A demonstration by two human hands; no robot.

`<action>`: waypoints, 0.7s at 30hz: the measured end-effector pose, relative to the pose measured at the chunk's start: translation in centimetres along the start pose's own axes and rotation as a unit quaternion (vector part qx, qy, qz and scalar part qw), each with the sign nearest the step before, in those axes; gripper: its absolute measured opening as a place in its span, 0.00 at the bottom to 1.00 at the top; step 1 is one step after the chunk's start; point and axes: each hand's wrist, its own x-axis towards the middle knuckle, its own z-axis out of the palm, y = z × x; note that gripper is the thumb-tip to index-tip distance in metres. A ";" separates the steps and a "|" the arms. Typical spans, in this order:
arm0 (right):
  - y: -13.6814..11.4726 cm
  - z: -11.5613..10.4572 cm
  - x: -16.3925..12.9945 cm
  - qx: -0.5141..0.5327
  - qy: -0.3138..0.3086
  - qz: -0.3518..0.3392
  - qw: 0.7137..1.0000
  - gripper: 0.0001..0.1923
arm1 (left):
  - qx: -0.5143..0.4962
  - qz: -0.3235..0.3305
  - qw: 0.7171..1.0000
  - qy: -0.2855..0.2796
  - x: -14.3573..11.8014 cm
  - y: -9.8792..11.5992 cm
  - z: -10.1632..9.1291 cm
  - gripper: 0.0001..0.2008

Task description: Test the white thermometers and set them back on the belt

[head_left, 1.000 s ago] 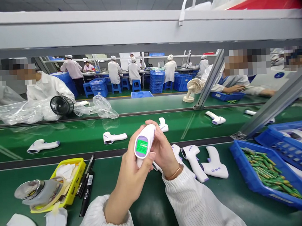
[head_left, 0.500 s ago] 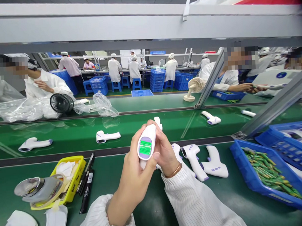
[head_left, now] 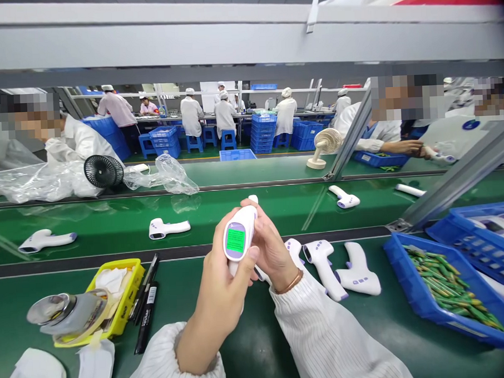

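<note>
A white infrared thermometer (head_left: 236,238) is held up in front of me, its lit green screen facing me; the writing on it is too small to read. My left hand (head_left: 218,285) is wrapped around its body and handle. My right hand (head_left: 275,257) grips it too, fingers closed at its right side and front. To the right of my right wrist several thermometers lie on the green bench, among them one on its side (head_left: 324,268) and another turned the other way (head_left: 359,270). Just past my fingertips the tip of a further thermometer (head_left: 253,199) shows, mostly hidden.
Thermometers (head_left: 169,227) lie spaced along the green belt (head_left: 278,210). At right stand a blue basket (head_left: 424,304) of green-yellow parts and another blue basket (head_left: 458,233). A yellow tray (head_left: 127,306), a jar (head_left: 73,314) and black pens (head_left: 147,319) lie left. Co-workers sit beyond.
The thermometers on the belt have shifted left. The held thermometer has moved slightly left and tilted, its screen still green. A co-worker at right has turned a thermometer in hand.
</note>
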 end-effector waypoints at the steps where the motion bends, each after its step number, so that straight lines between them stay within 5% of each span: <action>1: 0.0 0.0 0.0 -0.003 0.001 0.001 1.000 0.19 | -0.002 -0.001 1.000 0.002 0.0 0.0 0.0 0.25; 9: 0.3 -0.2 0.0 -0.002 -0.010 0.004 1.000 0.27 | -0.012 -0.006 1.000 0.025 -0.2 0.0 0.3 0.25; 21: 1.0 -0.5 0.1 0.002 -0.019 0.001 1.000 0.24 | 0.014 -0.004 0.999 0.047 -0.2 0.0 0.4 0.24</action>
